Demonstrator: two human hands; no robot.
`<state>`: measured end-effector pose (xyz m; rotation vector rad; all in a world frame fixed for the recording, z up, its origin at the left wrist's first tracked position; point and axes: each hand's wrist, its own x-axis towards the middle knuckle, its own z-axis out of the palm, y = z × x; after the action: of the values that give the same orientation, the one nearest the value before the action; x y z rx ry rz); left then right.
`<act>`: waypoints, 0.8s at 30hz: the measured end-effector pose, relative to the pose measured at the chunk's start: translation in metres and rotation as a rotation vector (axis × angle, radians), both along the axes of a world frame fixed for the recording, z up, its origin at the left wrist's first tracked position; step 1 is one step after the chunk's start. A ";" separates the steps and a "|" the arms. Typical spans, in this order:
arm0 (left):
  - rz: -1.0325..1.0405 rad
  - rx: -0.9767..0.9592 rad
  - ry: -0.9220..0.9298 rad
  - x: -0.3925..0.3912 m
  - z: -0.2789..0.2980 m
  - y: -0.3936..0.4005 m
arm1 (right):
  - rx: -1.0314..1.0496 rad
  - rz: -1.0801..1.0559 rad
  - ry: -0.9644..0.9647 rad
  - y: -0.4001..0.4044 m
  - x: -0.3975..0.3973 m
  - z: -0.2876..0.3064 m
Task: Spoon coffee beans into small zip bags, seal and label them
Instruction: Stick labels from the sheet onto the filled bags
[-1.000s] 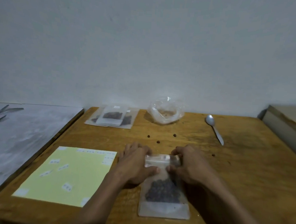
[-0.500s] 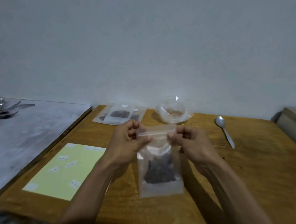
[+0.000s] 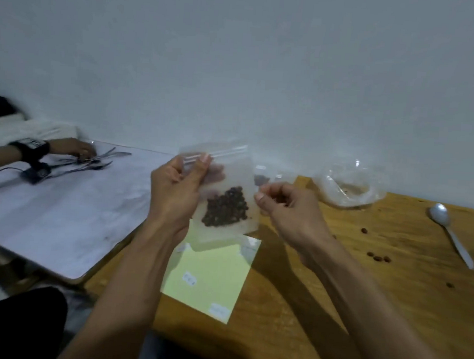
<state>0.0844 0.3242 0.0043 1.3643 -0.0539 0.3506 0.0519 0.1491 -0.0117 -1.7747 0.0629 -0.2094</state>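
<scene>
Beans could be spilled — zip bag [image 3: 223,195] is pinched only by left hand [image 3: 178,186] at its seal; right hand [image 3: 287,211] is curled, empty.

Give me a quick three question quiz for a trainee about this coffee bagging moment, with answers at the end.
1. True or false: the zip bag of coffee beans lies flat on the table.
2. Which hand pinches the bag's zip strip?
3. The spoon lies: A) inside the bag, B) on the table, right of the loose clear bag, C) on the yellow sheet.

Key: 1 false, it is held up. 2 the left hand; the right hand is beside its edge. 3 B.
</scene>
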 end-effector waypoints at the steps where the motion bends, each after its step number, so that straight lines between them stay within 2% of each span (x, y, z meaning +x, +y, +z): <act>1: 0.052 -0.002 -0.017 0.002 -0.001 0.011 | -0.082 0.032 0.017 0.009 0.000 -0.007; 6: 0.246 0.021 -0.018 0.005 -0.007 0.051 | -0.583 0.371 0.151 0.058 -0.003 -0.040; 9: 0.298 0.036 0.006 0.005 -0.013 0.060 | -0.752 0.436 0.195 0.080 -0.007 -0.045; 13: 0.310 0.016 0.030 0.005 -0.019 0.067 | -0.810 0.408 0.161 0.094 -0.011 -0.049; 24: 0.285 -0.005 0.061 0.009 -0.025 0.071 | -0.795 0.430 0.175 0.100 -0.008 -0.050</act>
<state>0.0935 0.3950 -0.0207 1.3793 0.1933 0.5469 0.0437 0.2489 -0.0622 -2.5372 -0.3168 0.2761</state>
